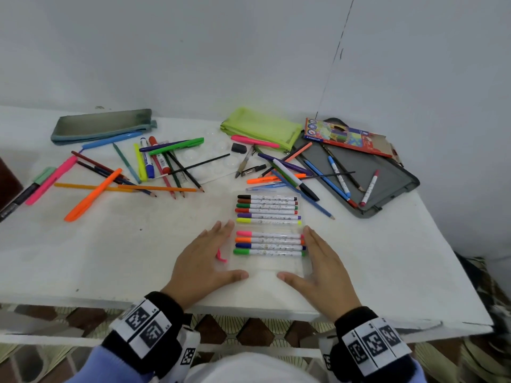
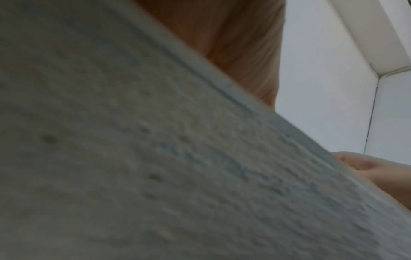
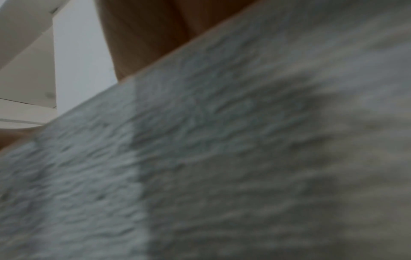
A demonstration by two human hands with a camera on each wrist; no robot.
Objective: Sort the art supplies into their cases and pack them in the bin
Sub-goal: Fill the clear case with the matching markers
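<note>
A clear plastic marker case (image 1: 269, 262) lies near the table's front edge, holding two groups of white felt-tip markers (image 1: 268, 214) with coloured caps. My left hand (image 1: 206, 258) lies flat against the case's left side, fingers straight, thumb along its near edge. My right hand (image 1: 322, 261) lies flat against the right side in the same way. Loose pens and pencils (image 1: 132, 172) lie scattered across the back of the table. Both wrist views show only blurred tabletop (image 2: 155, 158) and a bit of palm (image 3: 142, 35).
A grey pencil pouch (image 1: 102, 125) lies at the back left, a lime-green mesh pouch (image 1: 262, 127) at the back middle. A grey lid or tray (image 1: 367, 172) with a coloured-pencil box (image 1: 345, 136) sits at the right. A white paint palette (image 1: 210, 161) lies under pens. Wall behind.
</note>
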